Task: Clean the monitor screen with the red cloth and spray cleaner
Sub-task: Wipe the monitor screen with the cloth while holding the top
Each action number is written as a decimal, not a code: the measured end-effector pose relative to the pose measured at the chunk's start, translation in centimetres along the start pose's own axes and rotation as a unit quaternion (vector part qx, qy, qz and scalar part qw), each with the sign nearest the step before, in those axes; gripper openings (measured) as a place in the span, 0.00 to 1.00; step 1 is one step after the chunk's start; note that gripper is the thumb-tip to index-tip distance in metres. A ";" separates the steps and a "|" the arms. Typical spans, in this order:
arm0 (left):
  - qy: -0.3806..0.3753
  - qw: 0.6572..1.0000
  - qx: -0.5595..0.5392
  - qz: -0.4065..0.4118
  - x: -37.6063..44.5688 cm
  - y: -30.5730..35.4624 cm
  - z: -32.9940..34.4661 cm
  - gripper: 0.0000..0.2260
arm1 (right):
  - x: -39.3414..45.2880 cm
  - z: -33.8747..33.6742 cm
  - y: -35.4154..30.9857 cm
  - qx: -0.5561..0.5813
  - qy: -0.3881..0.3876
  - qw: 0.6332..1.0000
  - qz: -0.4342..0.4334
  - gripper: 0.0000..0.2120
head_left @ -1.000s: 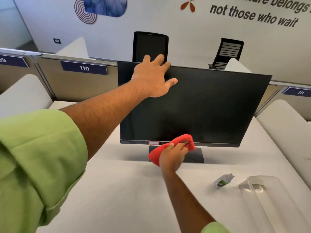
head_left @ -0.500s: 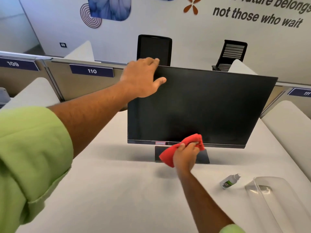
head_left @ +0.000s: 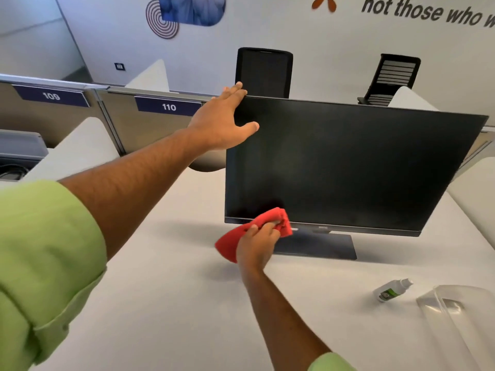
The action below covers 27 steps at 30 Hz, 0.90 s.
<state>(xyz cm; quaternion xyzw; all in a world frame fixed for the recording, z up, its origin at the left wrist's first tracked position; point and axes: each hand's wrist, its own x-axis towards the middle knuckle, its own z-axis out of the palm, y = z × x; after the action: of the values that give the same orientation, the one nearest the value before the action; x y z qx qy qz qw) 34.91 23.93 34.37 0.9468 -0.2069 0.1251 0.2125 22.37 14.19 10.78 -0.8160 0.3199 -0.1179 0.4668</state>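
A black monitor (head_left: 348, 167) stands on a dark flat base on the white desk (head_left: 160, 290), its screen off. My left hand (head_left: 222, 121) rests on the monitor's top left corner, fingers over the upper edge and thumb on the screen. My right hand (head_left: 257, 242) is shut on the red cloth (head_left: 267, 220), which presses against the bottom bezel near the screen's lower left. A small white spray bottle (head_left: 392, 289) with a green label lies on its side on the desk to the right, apart from both hands.
A clear plastic tray (head_left: 460, 317) sits at the desk's right front, beside the bottle. Low partitions labelled 109 and 110 (head_left: 168, 107) run behind the desk. Two black chairs (head_left: 263, 72) stand beyond them. White dividers flank the desk.
My left hand has slid left along the monitor's top edge to its corner. The cloth hand has shifted left along the bottom bezel. The camera moved closer.
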 end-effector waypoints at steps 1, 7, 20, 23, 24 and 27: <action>-0.001 1.000 -0.002 -0.001 0.0 0.0 -0.1 0.36 | -0.6 0.8 -0.4 -0.005 -0.022 1.000 -0.003 0.30; -0.026 0.999 0.022 0.008 0.0 -0.6 -0.4 0.35 | 1.0 -1.2 0.7 -0.020 0.003 1.000 0.001 0.30; -0.024 0.999 0.032 0.025 -0.6 -0.5 -0.7 0.38 | 0.7 -0.9 -0.1 -0.055 0.012 0.998 0.010 0.29; -0.022 0.999 0.038 0.027 -0.8 -0.6 -0.8 0.38 | -1.9 2.1 -1.6 -0.071 -0.034 0.997 -0.007 0.28; -0.022 0.998 0.043 0.031 -0.8 -0.8 -0.8 0.38 | -2.5 2.8 -2.0 -0.077 -0.041 0.996 -0.008 0.28; -0.031 0.996 0.068 0.049 -0.7 -1.1 -0.9 0.39 | -3.9 4.4 -2.7 -0.085 -0.058 0.995 -0.015 0.27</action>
<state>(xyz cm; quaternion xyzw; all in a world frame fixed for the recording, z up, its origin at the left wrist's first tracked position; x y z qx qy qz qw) 34.66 25.47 34.54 0.9512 -0.2507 0.1193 0.1349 22.61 20.67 11.09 -0.8629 0.2890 -0.0496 0.4116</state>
